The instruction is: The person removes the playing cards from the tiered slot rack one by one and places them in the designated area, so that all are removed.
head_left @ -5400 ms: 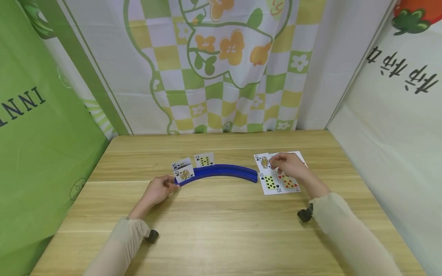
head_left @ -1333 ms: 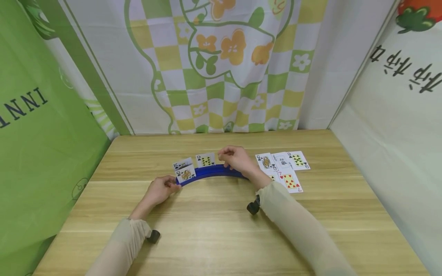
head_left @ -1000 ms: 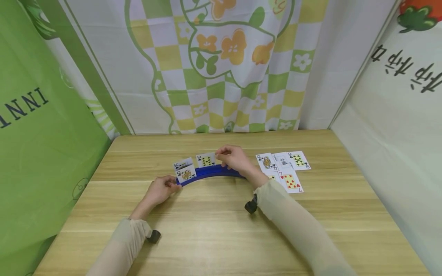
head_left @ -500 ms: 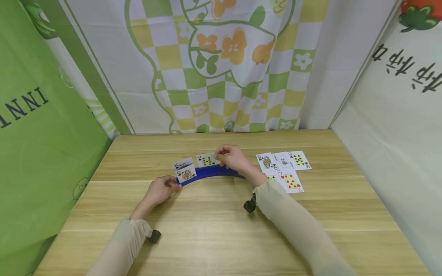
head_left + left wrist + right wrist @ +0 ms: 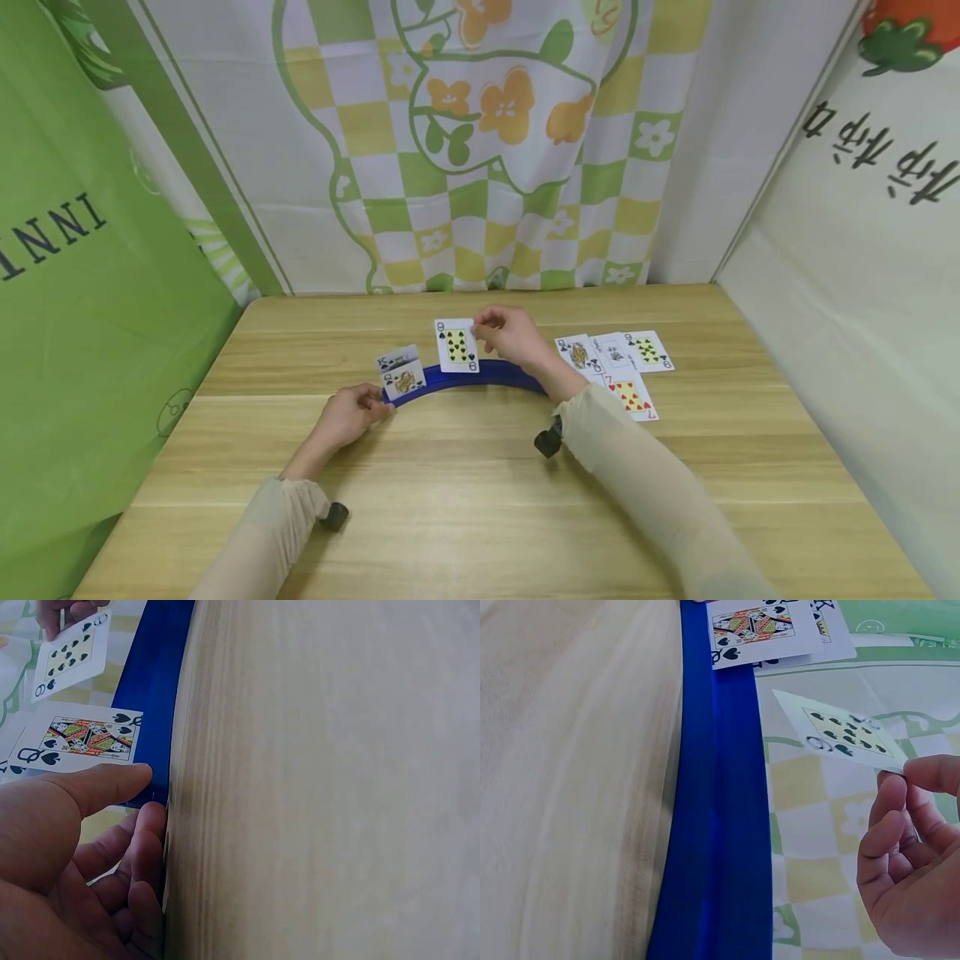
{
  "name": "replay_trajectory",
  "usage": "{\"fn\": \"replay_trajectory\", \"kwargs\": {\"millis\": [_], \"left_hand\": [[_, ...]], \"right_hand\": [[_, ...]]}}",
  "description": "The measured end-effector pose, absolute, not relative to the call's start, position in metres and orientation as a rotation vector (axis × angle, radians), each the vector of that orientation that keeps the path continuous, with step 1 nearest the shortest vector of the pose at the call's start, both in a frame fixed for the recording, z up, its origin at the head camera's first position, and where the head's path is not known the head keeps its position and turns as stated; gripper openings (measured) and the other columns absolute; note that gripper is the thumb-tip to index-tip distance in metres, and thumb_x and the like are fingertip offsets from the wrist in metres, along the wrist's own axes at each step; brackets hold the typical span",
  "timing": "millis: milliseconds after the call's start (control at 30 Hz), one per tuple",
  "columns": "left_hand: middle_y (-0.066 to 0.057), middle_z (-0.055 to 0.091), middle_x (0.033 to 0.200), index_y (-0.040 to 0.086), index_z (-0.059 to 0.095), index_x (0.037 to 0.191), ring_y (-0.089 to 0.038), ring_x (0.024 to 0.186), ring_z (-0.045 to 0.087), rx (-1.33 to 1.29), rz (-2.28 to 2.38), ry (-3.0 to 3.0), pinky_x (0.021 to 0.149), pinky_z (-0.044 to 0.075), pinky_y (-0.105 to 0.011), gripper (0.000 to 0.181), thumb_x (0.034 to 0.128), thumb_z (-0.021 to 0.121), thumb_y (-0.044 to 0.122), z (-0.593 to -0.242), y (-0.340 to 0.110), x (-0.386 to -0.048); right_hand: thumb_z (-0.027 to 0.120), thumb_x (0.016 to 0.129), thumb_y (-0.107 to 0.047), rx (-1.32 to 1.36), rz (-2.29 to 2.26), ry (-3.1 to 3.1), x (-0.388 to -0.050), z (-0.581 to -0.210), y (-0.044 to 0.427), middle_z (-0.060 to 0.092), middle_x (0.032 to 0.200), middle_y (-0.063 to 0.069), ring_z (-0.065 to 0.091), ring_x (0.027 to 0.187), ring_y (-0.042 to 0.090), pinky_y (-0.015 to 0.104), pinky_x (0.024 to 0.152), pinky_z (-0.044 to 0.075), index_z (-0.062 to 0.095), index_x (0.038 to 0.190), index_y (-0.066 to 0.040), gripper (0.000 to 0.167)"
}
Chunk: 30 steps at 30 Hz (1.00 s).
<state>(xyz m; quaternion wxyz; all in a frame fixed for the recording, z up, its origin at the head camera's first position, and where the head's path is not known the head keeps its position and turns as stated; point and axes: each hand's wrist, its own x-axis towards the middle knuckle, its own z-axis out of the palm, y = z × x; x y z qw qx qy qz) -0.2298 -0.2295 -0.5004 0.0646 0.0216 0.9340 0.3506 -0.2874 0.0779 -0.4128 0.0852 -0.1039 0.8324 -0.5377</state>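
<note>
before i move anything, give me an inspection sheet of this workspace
Surface: wood-grain table.
Job's things: curved blue rack, with a queen of spades before a king at its left end; seven of hearts and other cards flat at right.
Clutter: nothing seen.
Hands: left hand grips the rack's left end; right hand pinches a spade card.
Cables: nothing seen.
Surroundings: patterned curtain behind, green panel left, white panel right.
</note>
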Motion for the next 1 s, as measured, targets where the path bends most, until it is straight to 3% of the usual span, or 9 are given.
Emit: {"fn": "replay_trajectory", "kwargs": {"millis": [1000], "left_hand": [[-0.007,0.071,0.087,0.000,0.068,0.113,-0.014,0.070,0.057,0.065,1.080,2.823,0.063,0.045,-0.027,0.036,0.0880,0.075,0.026,-0.501,-0.229,-0.230]], "right_hand": [[0.060,0.097,-0.021,-0.256,-1.656,2.496,-0.280,-0.407,0.114,0.067,0.096,0.007,0.057,0.070,0.018,0.024,0.055,0.044,0.066,0.110,-0.010,0.018]]}}
